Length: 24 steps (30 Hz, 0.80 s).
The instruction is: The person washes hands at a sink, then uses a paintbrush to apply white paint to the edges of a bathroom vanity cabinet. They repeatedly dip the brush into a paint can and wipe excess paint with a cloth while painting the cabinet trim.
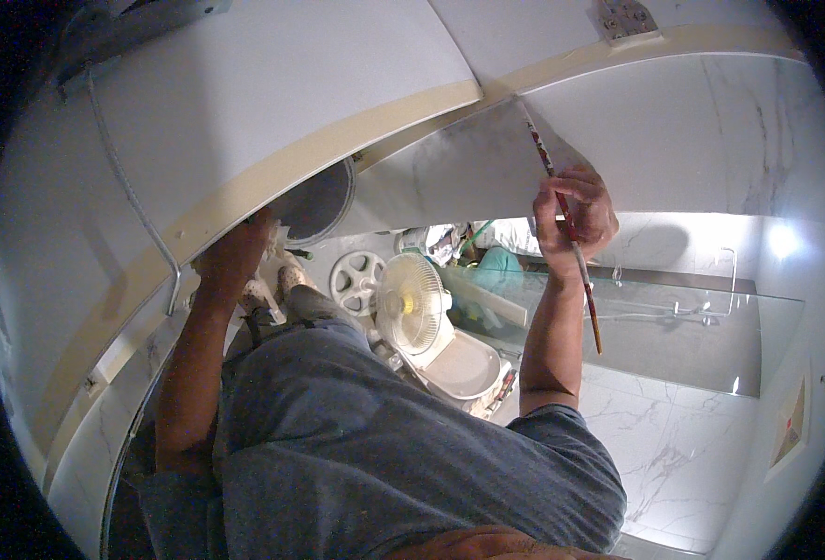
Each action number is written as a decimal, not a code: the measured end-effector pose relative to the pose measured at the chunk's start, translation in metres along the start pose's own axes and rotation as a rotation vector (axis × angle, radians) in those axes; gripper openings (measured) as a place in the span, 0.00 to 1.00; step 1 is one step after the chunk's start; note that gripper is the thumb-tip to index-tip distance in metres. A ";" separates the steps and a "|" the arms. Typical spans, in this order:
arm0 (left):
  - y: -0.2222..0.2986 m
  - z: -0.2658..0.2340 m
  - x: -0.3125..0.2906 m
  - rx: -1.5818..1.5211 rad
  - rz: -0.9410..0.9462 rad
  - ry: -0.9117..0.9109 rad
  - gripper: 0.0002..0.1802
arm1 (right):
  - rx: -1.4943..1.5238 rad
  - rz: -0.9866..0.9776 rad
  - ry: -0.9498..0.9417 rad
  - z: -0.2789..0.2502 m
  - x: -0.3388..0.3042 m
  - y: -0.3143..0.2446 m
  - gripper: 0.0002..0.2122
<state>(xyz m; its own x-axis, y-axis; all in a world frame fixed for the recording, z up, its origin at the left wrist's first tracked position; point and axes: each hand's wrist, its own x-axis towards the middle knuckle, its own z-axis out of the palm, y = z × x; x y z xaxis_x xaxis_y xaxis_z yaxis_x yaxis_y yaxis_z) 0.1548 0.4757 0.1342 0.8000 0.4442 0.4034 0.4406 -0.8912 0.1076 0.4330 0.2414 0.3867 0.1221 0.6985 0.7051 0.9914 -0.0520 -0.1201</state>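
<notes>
My right hand (576,215) is raised, its thumb and fingers pinching a slim, stained red-and-white paintbrush (569,224). The brush slants upward, its thin upper end at the seam between the marbled wall panel (655,121) and the cream edge strip (692,42). Its brownish lower end hangs below my hand. On the left, my left hand (240,247) is curled beneath the cream-edged white panel (338,75). Some pale, crumpled material (279,241) shows by its fingers, which are dark and partly hidden. Beside it is a round grey container or disc (317,205).
Below stand a white fan (410,303), a white spoked wheel-like object (356,282) and a pale basin or seat (461,366). A glass panel (674,327) is right of my forearm. A metal hinge (629,19) is overhead; a thin rod (123,177) hangs at left.
</notes>
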 end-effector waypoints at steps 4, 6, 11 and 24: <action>0.001 0.001 0.001 0.073 -0.003 -0.047 0.16 | -0.010 0.076 0.063 0.003 -0.004 -0.002 0.07; 0.003 -0.007 0.005 -0.309 -0.233 -0.125 0.14 | 0.001 0.016 0.044 -0.001 -0.006 0.003 0.07; -0.002 0.006 0.004 -0.562 -0.474 -0.309 0.36 | -0.058 -0.013 0.052 -0.002 -0.001 0.001 0.07; 0.004 0.003 0.006 -0.532 -0.446 0.034 0.16 | 0.087 0.046 0.138 -0.002 -0.008 0.008 0.08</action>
<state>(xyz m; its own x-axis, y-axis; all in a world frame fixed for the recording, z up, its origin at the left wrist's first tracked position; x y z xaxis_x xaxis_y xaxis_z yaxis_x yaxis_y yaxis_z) 0.1627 0.4745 0.1342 0.5718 0.7832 0.2442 0.4577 -0.5516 0.6973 0.4399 0.2344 0.3813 0.1789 0.5921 0.7858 0.9775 -0.0159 -0.2105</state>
